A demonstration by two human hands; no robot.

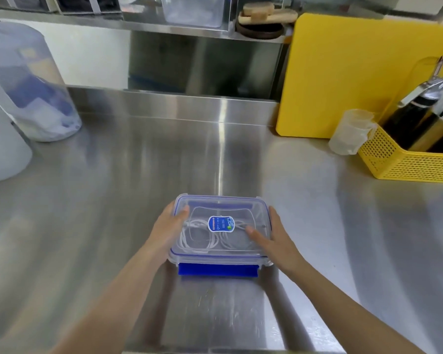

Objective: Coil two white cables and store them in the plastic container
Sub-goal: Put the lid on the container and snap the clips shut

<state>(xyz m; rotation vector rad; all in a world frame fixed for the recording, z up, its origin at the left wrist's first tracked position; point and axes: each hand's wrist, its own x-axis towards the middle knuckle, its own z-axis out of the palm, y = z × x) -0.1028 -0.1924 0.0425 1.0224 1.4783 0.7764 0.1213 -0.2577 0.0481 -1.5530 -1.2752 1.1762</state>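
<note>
A clear plastic container with a blue-trimmed lid sits on the steel counter in front of me. Its lid is on, with a blue oval label in the middle. Through the lid I see two coiled white cables lying inside. The near blue latch flap sticks out flat toward me. My left hand grips the container's left side, thumb on the lid. My right hand holds the right side, thumb resting on the lid.
A yellow cutting board leans at the back right. Beside it stand a translucent cup and a yellow perforated basket with bottles. Large translucent tubs stand at the left. A steel shelf runs behind.
</note>
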